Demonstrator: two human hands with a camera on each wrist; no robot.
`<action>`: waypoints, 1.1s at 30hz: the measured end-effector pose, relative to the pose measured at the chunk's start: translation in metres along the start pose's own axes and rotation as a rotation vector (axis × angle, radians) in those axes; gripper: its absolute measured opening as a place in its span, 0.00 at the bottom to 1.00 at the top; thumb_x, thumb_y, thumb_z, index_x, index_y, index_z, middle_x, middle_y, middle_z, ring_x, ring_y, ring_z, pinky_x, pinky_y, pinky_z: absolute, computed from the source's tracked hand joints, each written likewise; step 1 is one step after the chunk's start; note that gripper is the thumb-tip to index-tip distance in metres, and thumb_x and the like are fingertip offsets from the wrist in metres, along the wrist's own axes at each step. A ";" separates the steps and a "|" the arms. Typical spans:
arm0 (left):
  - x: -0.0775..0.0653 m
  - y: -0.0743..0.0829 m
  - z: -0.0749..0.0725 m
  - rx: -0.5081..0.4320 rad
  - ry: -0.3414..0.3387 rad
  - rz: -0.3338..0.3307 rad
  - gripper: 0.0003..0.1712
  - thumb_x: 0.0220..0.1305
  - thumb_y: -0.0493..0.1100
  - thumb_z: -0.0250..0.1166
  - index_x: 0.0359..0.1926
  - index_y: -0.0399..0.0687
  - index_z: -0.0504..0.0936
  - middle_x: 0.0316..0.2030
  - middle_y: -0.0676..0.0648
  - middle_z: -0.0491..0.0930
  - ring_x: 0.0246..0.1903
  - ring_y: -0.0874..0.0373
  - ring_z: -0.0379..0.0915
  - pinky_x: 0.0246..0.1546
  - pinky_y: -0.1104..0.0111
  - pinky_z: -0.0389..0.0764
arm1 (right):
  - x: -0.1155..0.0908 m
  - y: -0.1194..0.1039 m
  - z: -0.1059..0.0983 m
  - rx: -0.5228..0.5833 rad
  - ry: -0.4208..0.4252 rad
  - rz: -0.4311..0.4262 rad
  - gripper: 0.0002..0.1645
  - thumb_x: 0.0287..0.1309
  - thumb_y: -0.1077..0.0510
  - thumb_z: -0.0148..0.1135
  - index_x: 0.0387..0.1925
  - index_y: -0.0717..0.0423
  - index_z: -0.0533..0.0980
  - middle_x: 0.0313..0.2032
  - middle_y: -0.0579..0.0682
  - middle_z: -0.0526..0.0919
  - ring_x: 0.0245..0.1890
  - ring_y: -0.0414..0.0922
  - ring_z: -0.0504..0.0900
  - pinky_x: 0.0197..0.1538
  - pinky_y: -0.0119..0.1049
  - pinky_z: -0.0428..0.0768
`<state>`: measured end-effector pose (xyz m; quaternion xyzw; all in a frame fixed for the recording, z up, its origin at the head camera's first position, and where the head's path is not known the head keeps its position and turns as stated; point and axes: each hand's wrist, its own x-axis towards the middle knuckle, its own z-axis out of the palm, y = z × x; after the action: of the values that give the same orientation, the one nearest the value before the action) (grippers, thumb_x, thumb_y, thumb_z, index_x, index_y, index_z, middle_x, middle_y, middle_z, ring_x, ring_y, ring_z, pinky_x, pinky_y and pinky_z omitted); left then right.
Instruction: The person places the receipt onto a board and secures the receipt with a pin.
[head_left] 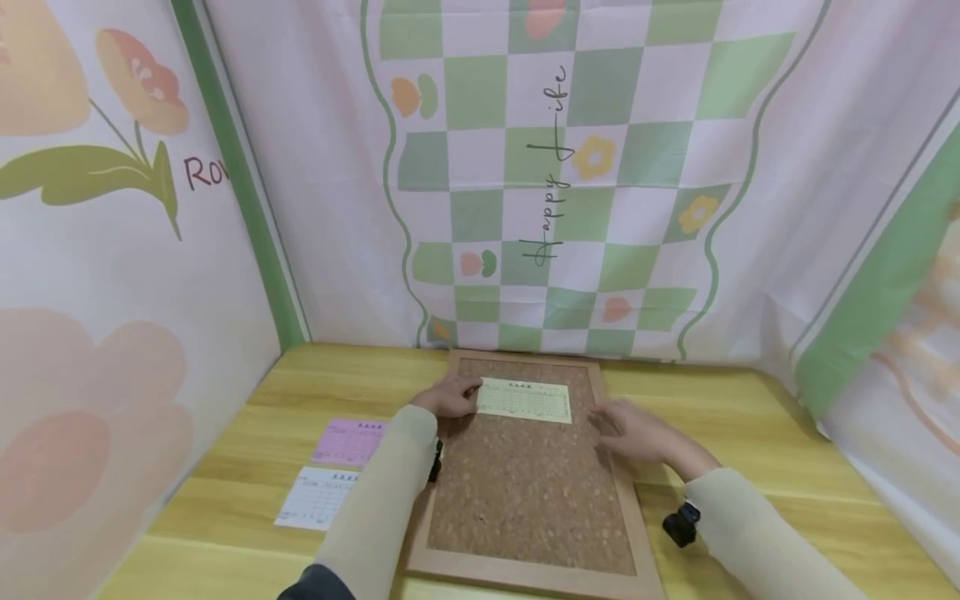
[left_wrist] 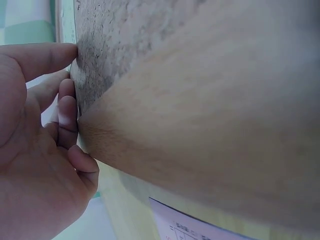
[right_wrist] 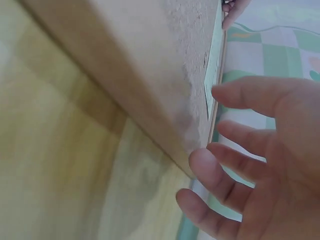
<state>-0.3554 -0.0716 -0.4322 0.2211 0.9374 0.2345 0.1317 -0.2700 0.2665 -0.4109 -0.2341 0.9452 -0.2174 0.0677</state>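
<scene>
A pale yellow printed slip (head_left: 523, 401) lies across the upper part of a wood-framed cork board (head_left: 528, 500). At the slip's left edge rests my left hand (head_left: 452, 396), fingertips right at the paper. In the left wrist view the thumb (left_wrist: 52, 56) reaches straight to the cork and the lower fingers bend loosely against the wooden frame (left_wrist: 165, 125). My right hand (head_left: 633, 429) hovers over the board's right frame, close to the slip's right end. Its fingers (right_wrist: 240, 157) are spread and relaxed with nothing between them.
Left of the board, a pink printed slip (head_left: 347, 442) and a white one (head_left: 309, 498) lie on the yellow wooden table (head_left: 225, 500), partly behind my left sleeve. A checkered curtain (head_left: 540, 208) hangs along the table's back edge.
</scene>
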 end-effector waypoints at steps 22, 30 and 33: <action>-0.003 0.007 -0.001 -0.001 0.015 -0.013 0.35 0.67 0.40 0.55 0.75 0.46 0.64 0.40 0.47 0.68 0.38 0.55 0.61 0.41 0.64 0.60 | -0.027 0.021 0.003 0.135 -0.078 -0.066 0.37 0.68 0.60 0.60 0.70 0.75 0.59 0.70 0.78 0.52 0.70 0.74 0.50 0.66 0.68 0.55; 0.002 -0.002 0.006 -0.070 0.023 0.000 0.27 0.66 0.40 0.55 0.66 0.43 0.73 0.41 0.47 0.71 0.37 0.55 0.63 0.37 0.65 0.64 | -0.026 0.022 0.005 0.141 -0.105 -0.072 0.37 0.70 0.59 0.58 0.70 0.76 0.58 0.71 0.78 0.50 0.70 0.75 0.49 0.65 0.68 0.54; 0.008 -0.013 0.011 -0.091 0.034 0.085 0.11 0.62 0.38 0.54 0.45 0.39 0.72 0.31 0.47 0.63 0.28 0.55 0.59 0.30 0.66 0.63 | -0.026 0.022 0.006 0.155 -0.111 -0.064 0.37 0.70 0.59 0.58 0.71 0.75 0.57 0.71 0.77 0.49 0.70 0.74 0.48 0.66 0.68 0.53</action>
<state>-0.3635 -0.0740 -0.4492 0.2505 0.9177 0.2857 0.1158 -0.2544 0.2941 -0.4256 -0.2697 0.9125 -0.2786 0.1307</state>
